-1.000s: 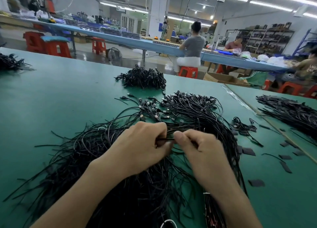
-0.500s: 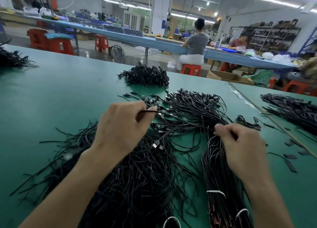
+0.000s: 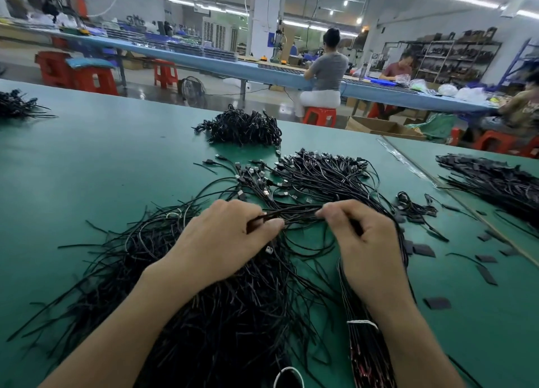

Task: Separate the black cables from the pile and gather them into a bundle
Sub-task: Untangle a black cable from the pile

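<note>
A loose pile of black cables (image 3: 221,314) sprawls over the near middle of the green worktop (image 3: 87,168), with the plug ends fanned toward the far side. The left hand (image 3: 224,241) and right hand (image 3: 364,241) each pinch, thumb against curled fingers, the same few strands (image 3: 300,212) stretched between them above the pile. A bundle (image 3: 364,355) tied with a white band lies under the right forearm at the near edge. A tangled heap (image 3: 242,127) sits near the far edge. A second heap (image 3: 495,180) lies far right, with flat black tabs (image 3: 423,250) scattered between it and the pile.
</note>
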The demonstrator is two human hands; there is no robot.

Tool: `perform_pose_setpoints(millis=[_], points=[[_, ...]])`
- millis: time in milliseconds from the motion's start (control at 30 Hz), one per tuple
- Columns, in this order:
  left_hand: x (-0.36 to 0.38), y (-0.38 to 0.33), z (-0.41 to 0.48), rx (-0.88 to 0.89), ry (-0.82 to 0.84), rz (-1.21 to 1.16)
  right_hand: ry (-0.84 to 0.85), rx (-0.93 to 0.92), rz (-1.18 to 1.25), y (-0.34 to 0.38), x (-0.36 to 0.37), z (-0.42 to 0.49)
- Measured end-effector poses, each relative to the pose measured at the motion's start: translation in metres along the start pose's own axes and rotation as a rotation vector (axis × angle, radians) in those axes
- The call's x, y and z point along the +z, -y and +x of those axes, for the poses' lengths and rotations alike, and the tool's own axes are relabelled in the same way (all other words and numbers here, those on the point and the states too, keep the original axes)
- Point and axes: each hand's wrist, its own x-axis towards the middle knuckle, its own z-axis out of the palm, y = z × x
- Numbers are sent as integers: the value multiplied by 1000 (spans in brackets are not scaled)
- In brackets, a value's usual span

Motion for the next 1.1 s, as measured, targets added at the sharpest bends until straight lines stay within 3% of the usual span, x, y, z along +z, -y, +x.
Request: perform_pose_setpoints(millis=[100,167,233,333,433,500,567,600,700,767,933,1100], points=[[-3,-9,-3,-74,424,-360,-83,71,194,-3,-7,3],[-2,-21,-8,13,682,-564,-24,134,276,-6,-4,3],[-2,-33,-12,119,795,-775,118,202,245,-7,2,2],[-4,-38,-11,74,631,-1131,410,227,157,-5,16,-5],[-1,-27,-2,-76,221,-1428,595,186,47,5,23,-13],[5,-16,4,-120,-44,-1372,640,155,-59,9,22,-16],[9,-6,6,-77,-232,-1005,626,115,-129,14,18,-16],[10,-5,6,-43,-250,-828,597,93,-138,18,15,-15],[12,-9,1,10,17,-540,479,42,-126,24,6,-11],[15,-15,-2,-12,180,-499,402,16,-125,23,0,-7],[3,-29,-9,-119,463,-802,211,-50,55,17,-9,-1],[-12,-26,-11,-84,745,-1008,274,14,365,10,1,-3]])
